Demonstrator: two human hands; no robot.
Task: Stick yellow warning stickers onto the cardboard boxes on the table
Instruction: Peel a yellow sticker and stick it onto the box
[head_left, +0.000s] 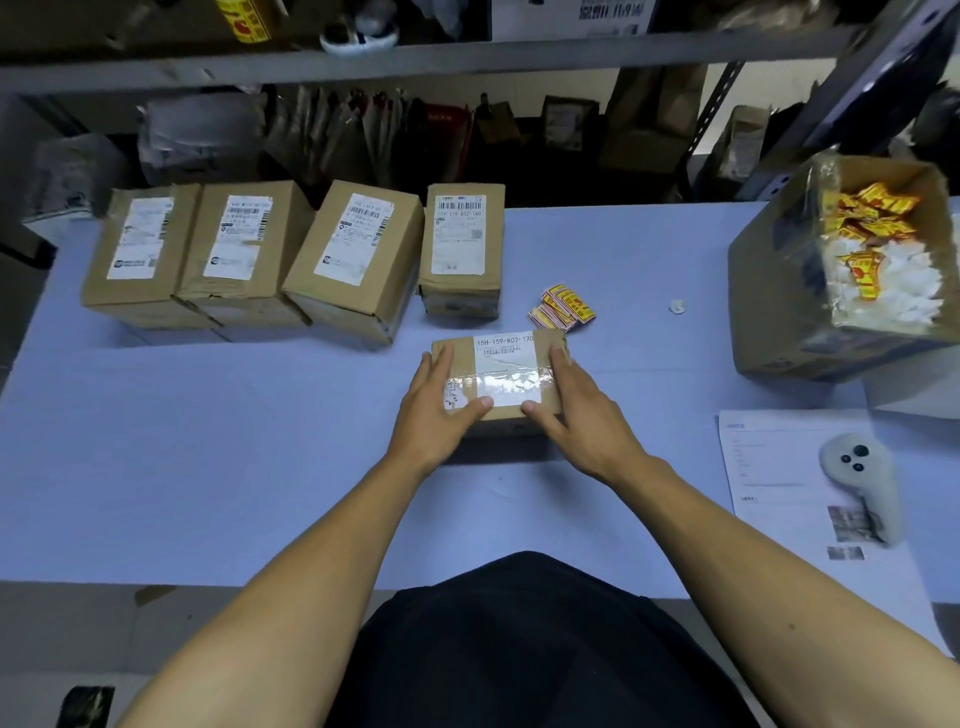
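A small cardboard box (501, 364) with a white shipping label and clear tape lies in the middle of the table. My left hand (439, 410) grips its left side, thumb on the top near the front edge. My right hand (582, 410) grips its right side the same way. Just behind the box lies a small pile of yellow and red warning stickers (561, 307). Several more labelled cardboard boxes (358, 260) stand in a row at the back left of the table.
An open carton (769, 291) at the right holds more yellow stickers and white backing scraps. A printed sheet (769, 467) with a grey handheld controller (860, 480) lies at the near right. A small white scrap (677, 306) sits behind. Shelving with parcels lines the back.
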